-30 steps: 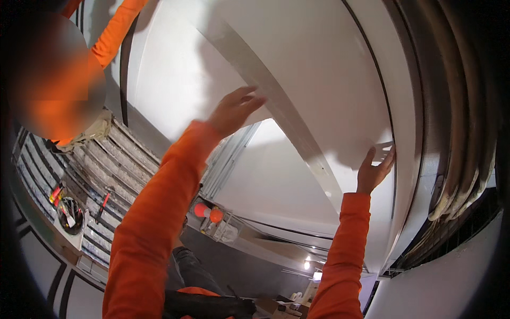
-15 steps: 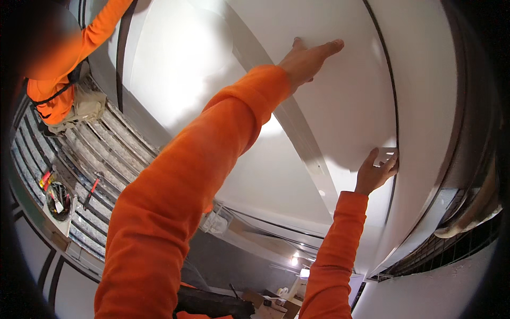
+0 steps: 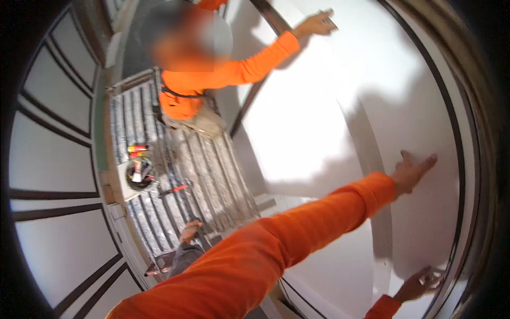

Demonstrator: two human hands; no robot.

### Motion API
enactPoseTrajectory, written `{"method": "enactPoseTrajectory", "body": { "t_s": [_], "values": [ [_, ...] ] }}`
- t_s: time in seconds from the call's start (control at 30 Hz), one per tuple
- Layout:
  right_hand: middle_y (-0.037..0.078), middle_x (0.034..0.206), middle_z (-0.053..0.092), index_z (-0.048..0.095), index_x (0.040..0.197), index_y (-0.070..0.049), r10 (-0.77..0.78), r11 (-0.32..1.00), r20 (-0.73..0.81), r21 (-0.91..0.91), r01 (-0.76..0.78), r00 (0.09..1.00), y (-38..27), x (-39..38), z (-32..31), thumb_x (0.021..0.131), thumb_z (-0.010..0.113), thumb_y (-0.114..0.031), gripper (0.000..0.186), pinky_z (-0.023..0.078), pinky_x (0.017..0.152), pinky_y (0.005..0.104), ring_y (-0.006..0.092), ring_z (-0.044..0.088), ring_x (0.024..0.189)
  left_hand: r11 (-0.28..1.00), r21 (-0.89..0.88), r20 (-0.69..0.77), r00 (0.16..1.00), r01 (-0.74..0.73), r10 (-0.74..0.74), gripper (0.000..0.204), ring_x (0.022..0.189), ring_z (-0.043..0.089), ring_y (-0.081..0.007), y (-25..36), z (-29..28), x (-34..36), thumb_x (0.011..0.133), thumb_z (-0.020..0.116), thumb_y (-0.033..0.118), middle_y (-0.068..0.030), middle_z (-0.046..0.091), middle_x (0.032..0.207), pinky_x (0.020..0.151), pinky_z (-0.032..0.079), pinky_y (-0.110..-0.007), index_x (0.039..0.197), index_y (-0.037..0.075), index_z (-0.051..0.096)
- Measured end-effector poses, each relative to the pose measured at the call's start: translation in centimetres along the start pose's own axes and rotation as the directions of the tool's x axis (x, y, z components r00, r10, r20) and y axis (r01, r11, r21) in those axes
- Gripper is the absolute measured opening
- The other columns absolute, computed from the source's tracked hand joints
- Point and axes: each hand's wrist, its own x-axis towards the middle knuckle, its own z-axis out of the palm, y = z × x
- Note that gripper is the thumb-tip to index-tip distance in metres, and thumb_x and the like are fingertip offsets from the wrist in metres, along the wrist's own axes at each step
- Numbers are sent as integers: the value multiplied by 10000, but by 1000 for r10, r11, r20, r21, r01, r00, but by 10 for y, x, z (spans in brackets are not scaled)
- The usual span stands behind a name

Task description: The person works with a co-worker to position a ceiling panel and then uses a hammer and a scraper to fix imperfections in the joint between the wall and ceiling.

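Note:
My left hand (image 3: 408,174) lies against a large white panel (image 3: 425,218), fingers spread, thumb and forefinger apart. Below it, at the lower right, my right hand (image 3: 417,286) is at the panel's edge beside a dark strip (image 3: 458,212). Its fingers curl round a small pale piece (image 3: 434,277), blurred and partly hidden, whose kind I cannot make out. A grey band (image 3: 369,159) runs down the panel to the left of both hands. My orange left sleeve crosses the lower middle of the view.
A co-worker in orange (image 3: 183,101) is low on a slatted platform (image 3: 204,170), one hand (image 3: 317,24) on the panel. A tool bucket (image 3: 139,181), a red-handled tool (image 3: 174,189) and a foot (image 3: 190,231) are on the platform. Dark-framed white panels (image 3: 50,154) stand at left.
The view has swung left, so both my hands appear lower and farther right. More of the co-worker and platform shows. My left hand stays on the panel, my right at its edge.

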Motion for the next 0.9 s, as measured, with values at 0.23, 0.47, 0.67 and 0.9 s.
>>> {"method": "enactPoseTrajectory", "body": {
  "t_s": [0.23,0.47,0.67,0.9],
  "values": [
    [191,1138,559,434,1351,38,-151,981,-123,102,164,981,-82,-9,-43,924,649,-290,580,462,947,496,327,585,968,996,-76,-44,998,35,-38,1351,1427,285,-438,23,-13,-17,735,427,905,-258,184,1577,1092,410,-494,1508,-16,-188],
    [212,1131,564,446,1332,50,-210,965,-177,122,233,962,-76,-28,-38,913,667,-289,583,406,1005,553,400,527,1089,990,-74,-116,985,122,-130,1384,1396,330,-465,23,-14,-12,696,444,926,-263,198,1568,1065,433,-526,1514,-1,-179],
    [163,1375,509,379,1475,-39,188,970,-5,159,-185,982,-19,-47,-46,973,617,-295,611,541,958,382,247,609,1135,914,371,-74,975,-166,207,1168,1386,313,-506,-6,-17,7,836,656,587,-232,211,1583,1069,419,-543,1552,97,-125],
    [324,1552,122,-59,1553,-63,90,-731,916,328,-599,391,-66,-60,-53,848,649,-628,1147,246,1168,612,514,205,1424,957,-107,149,947,-271,285,1095,1439,185,-481,-44,-72,-1,863,526,695,-285,34,1589,1086,391,-597,1557,99,-76]
  ]
}}
